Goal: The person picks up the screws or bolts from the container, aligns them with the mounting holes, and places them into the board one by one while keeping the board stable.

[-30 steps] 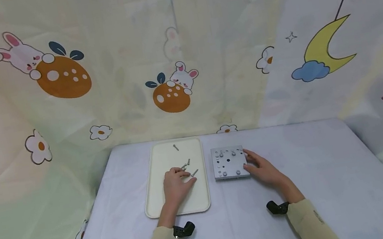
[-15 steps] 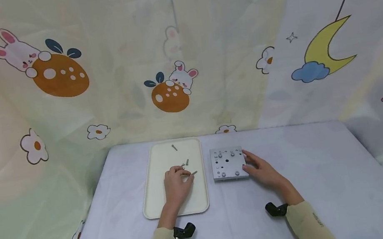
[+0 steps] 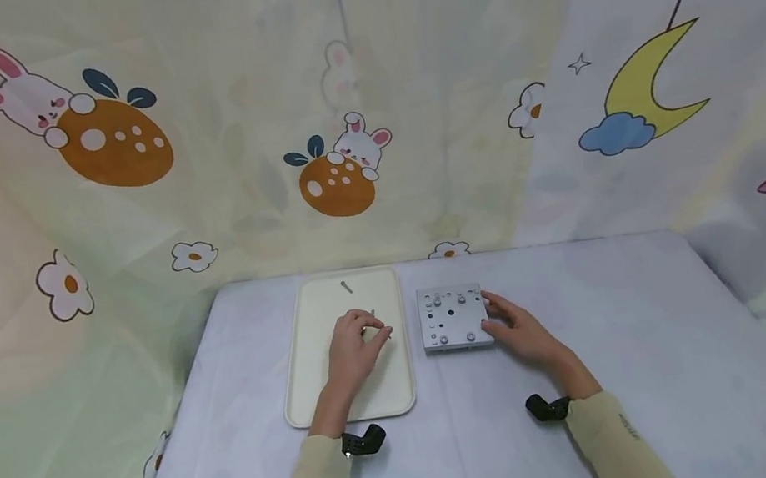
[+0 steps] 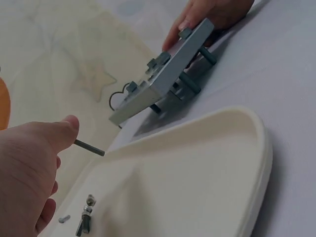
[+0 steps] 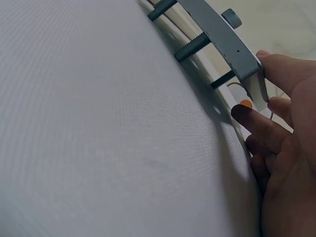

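My left hand is over the cream tray, pinching a thin bolt between thumb and fingers. The bolt's shank points out past the fingertips; its head is hidden in the hand. On the table to the right, a square metal plate with several holes stands raised on bolts. Bolt heads show on its top, and threaded ends reach down below it. My right hand holds the plate at its right edge, thumb near the front corner and fingers at the back one.
Several small bolts lie in the tray below my left hand. Another bolt lies near the tray's far end. A white cloth covers the table, and a printed curtain hangs behind it.
My left hand has closed its thumb and fingers on a bolt and raised it off the tray. My right hand stays on the plate. The head view has shifted slightly.
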A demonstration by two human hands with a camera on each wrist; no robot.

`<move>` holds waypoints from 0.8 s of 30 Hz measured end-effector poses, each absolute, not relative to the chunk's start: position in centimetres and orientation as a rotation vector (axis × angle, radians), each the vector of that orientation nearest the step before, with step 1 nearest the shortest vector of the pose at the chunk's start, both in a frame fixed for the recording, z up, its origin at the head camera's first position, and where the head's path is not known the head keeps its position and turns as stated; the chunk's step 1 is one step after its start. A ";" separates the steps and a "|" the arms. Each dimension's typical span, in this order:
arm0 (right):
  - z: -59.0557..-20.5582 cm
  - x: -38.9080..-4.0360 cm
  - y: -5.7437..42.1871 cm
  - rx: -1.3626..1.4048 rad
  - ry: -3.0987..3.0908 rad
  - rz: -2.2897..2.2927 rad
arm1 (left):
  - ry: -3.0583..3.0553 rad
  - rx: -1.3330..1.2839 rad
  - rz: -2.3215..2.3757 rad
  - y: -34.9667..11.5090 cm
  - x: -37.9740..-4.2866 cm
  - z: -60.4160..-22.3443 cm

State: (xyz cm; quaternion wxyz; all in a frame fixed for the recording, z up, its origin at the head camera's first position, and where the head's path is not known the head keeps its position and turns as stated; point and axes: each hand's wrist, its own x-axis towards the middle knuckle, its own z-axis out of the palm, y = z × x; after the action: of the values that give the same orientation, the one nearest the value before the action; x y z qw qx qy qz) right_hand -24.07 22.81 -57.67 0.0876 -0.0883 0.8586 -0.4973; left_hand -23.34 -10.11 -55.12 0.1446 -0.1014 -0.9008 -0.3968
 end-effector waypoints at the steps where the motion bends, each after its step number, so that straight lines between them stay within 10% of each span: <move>1: -57.8 -24.0 22.8 -0.262 2.551 -1.480 | -2.605 -0.293 -1.144 -9.9 -23.4 -55.1; 24: -56.9 -24.5 22.3 -0.192 2.515 -1.466 | -2.744 -0.580 -1.081 -5.2 -26.3 -52.2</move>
State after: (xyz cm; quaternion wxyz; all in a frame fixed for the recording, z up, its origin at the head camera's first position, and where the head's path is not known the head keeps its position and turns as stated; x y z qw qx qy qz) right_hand -24.48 22.35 -56.92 0.1118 -0.0654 0.8566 -0.4994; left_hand -26.26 -5.25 -52.21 0.0678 -0.1924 -0.9108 -0.3589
